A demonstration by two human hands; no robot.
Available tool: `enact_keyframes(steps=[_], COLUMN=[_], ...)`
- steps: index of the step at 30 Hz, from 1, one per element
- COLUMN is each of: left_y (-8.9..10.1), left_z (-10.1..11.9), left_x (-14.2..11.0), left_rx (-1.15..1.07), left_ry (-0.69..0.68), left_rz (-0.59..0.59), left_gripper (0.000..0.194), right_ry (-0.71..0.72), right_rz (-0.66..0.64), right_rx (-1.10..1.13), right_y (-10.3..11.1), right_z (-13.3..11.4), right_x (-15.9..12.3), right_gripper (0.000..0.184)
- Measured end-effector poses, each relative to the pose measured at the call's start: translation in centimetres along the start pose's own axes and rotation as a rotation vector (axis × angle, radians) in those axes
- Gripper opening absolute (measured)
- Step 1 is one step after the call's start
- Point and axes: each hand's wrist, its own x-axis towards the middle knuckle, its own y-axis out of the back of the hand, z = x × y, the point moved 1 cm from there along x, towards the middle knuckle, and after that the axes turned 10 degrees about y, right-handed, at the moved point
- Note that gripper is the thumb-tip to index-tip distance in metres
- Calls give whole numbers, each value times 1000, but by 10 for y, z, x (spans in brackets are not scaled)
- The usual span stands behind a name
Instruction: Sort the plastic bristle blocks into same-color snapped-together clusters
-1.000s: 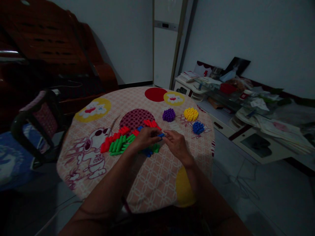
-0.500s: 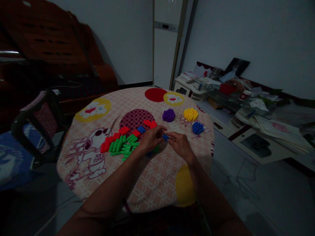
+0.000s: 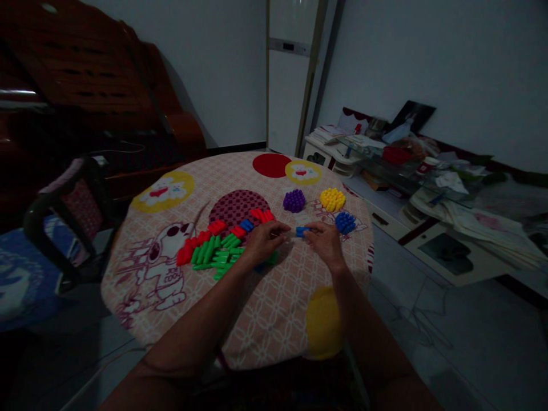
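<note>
My right hand pinches a small blue plastic building piece between thumb and fingertips, above the table. Just left of it, my left hand hovers with its fingers apart; I see nothing clearly held in it. Beside and partly behind my left hand lie rows of joined plastic pieces: red ones, green ones and a few blue ones. My left hand and forearm hide some of them. Beyond my hands sit a purple spiky cluster, a yellow one and a blue one.
A patterned cloth covers the round table. A chair stands at its left, with a wooden bench behind. To the right is a low cabinet heaped with papers and bags. A tall white unit stands at the back.
My hands have drawn apart. The right moved slightly right and up with the blue piece, which now shows more fully; the left stayed almost in place.
</note>
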Motion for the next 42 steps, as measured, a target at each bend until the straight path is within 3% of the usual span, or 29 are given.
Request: enact_keyframes(steps=[4, 7, 13, 19, 22, 28, 33, 36, 39, 42], left_y=[5, 8, 17, 35, 48, 71, 71, 71, 71, 62], left_z=[-1, 0, 2, -3, -7, -18, -29, -27, -18, -7], left_x=[2, 2, 2, 4, 6, 12, 16, 14, 12, 10], left_rx=[9, 9, -20, -58, 19, 408, 620, 663, 588, 330], left_ry=[4, 5, 38, 52, 73, 106, 184, 182, 168, 119], left_rz=[39, 55, 97, 193, 296, 503, 323, 318, 338, 265], left_gripper=[27, 26, 25, 27, 28, 27, 21, 15, 9, 11], right_ry=[26, -25, -100, -70, -42, 18, 79, 119, 176, 191], right_rz=[140, 107, -116, -179, -192, -159, -109, -156, -214, -220], right_rx=[-508, -845, -1111, -1195, -1209, -1188, -1102, -974, -729, -345], right_y=[48, 70, 63, 53, 52, 50, 36, 21, 1, -20], right_z=[5, 7, 13, 15, 15, 7, -6, -10, -12, -13], right_x=[42, 69, 90, 88, 85, 78, 62, 45, 26, 10], right_gripper=[22, 21, 26, 32, 31, 28, 31, 27, 20, 18])
